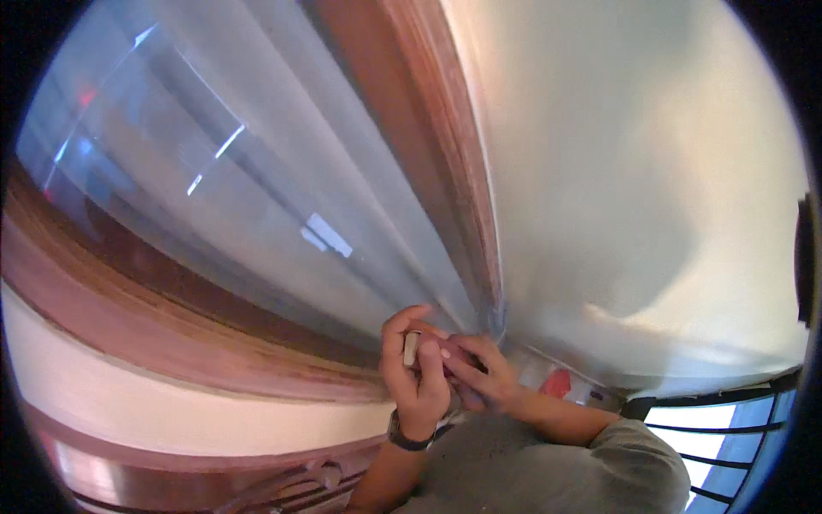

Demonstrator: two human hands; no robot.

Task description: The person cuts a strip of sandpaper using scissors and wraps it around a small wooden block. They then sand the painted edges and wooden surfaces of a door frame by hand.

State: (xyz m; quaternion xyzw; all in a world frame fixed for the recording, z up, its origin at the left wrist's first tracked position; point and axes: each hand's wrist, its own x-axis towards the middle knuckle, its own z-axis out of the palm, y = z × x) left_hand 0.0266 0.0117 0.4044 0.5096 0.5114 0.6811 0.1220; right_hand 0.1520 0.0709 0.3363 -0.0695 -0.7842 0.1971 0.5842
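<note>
My left hand (417,383), with a dark watch (409,435) at the wrist, is raised in front of my chest. Its fingers curl round a small item with a pale beige end (411,349); I cannot make out its kind. Beside that end, something dull red shows partly between the two hands. My right hand (482,370) reaches in from the right, its fingers bent and meeting the left hand at the same item. The fingers cover most of what is held.
A tall glass pane (257,188) with sheer pale fabric and reflections stands ahead, framed in reddish-brown wood (419,128). A cream wall (591,171) rises at right. Below it lies a red thing (556,384); a barred window (711,445) is at lower right.
</note>
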